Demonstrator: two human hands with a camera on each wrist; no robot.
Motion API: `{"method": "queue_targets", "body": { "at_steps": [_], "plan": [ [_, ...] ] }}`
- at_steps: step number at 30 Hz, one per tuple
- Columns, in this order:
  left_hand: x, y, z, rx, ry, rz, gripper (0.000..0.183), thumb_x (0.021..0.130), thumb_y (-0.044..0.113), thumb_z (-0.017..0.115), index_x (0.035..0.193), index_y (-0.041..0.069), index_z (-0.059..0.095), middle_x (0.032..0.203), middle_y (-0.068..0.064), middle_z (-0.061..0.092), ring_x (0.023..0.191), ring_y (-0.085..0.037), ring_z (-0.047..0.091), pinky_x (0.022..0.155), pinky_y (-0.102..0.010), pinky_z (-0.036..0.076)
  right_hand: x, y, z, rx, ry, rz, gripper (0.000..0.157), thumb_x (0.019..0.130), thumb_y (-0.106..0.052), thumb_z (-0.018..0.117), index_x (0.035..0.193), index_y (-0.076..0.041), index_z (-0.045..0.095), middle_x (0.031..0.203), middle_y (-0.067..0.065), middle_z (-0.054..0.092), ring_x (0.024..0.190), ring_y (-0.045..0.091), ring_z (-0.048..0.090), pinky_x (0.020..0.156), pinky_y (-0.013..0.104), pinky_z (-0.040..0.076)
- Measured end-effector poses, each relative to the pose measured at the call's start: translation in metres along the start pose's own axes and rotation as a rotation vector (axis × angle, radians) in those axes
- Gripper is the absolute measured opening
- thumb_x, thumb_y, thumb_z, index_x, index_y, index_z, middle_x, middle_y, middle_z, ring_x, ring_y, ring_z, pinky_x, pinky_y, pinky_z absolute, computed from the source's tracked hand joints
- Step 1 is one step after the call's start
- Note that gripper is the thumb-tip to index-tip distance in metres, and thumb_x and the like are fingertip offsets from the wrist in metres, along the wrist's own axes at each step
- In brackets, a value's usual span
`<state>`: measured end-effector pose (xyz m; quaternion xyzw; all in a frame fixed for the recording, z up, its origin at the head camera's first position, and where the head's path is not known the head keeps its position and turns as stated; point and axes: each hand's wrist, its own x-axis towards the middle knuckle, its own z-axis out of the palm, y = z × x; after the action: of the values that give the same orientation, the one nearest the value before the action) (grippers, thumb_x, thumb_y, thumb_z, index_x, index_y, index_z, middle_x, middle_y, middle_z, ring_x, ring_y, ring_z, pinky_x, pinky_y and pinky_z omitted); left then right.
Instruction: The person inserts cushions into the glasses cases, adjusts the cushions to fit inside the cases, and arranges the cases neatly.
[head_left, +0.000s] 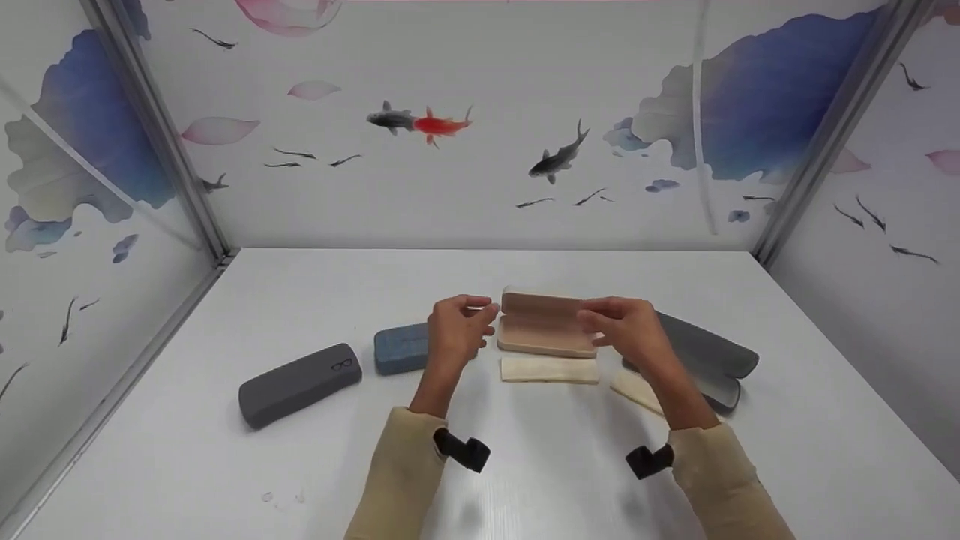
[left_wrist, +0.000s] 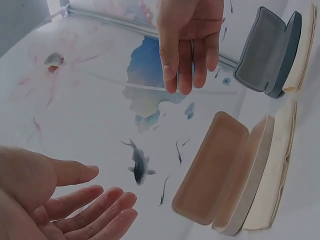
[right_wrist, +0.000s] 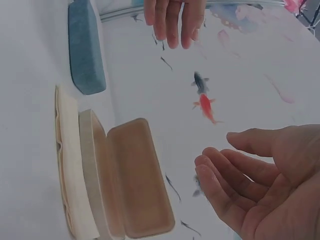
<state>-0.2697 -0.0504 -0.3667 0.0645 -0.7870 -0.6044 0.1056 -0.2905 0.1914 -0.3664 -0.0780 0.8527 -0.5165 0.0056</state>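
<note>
An open glasses case with a tan lining stands at the middle of the table, its lid raised. In the head view my left hand is at its left end and my right hand at its right end. Both wrist views show the left hand and the right hand raised beside the case, fingers loosely extended, holding nothing. A folded cream cloth lies in front of the case. My left hand partly hides a blue glasses case, which is shut.
On the left lies a closed dark grey glasses case with a glasses print. At right an open grey glasses case is partly covered by the right arm, with another cream cloth before it. Printed wall panels enclose the table.
</note>
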Motion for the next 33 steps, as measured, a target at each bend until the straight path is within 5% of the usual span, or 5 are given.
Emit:
{"method": "queue_targets", "body": {
  "at_steps": [13, 26, 33],
  "plan": [
    [0.005, -0.027, 0.026, -0.011, -0.033, -0.043, 0.028, 0.093, 0.021, 0.071, 0.109, -0.001, 0.074, 0.09, -0.019, 0.077, 0.067, -0.02, 0.072, 0.054, -0.022, 0.053, 0.009, 0.03, -0.003, 0.039, -0.021, 0.1, 0.042, 0.1, -0.021, 0.063, 0.132, 0.006, 0.061, 0.125, 0.025, 0.068, 0.105, 0.027, 0.072, 0.083, 0.032, 0.06],
    [0.005, -0.05, 0.037, 0.194, -0.058, -0.124, 0.027, 0.093, 0.023, 0.071, 0.108, 0.0, 0.073, 0.08, -0.013, 0.075, 0.059, -0.014, 0.065, 0.051, -0.022, 0.045, 0.013, 0.054, 0.0, -0.009, -0.062, 0.202, 0.036, 0.098, -0.016, 0.064, 0.122, 0.011, 0.064, 0.117, 0.027, 0.07, 0.103, 0.034, 0.072, 0.08, 0.037, 0.062],
    [0.003, -0.06, 0.038, 0.306, -0.073, -0.166, 0.019, 0.093, 0.023, 0.07, 0.091, 0.004, 0.075, 0.065, -0.005, 0.07, 0.052, -0.01, 0.054, 0.052, -0.025, 0.04, 0.014, 0.063, 0.006, -0.064, -0.077, 0.294, 0.033, 0.096, -0.015, 0.067, 0.116, 0.011, 0.065, 0.105, 0.023, 0.072, 0.087, 0.022, 0.071, 0.076, 0.033, 0.061]
  ]
}}
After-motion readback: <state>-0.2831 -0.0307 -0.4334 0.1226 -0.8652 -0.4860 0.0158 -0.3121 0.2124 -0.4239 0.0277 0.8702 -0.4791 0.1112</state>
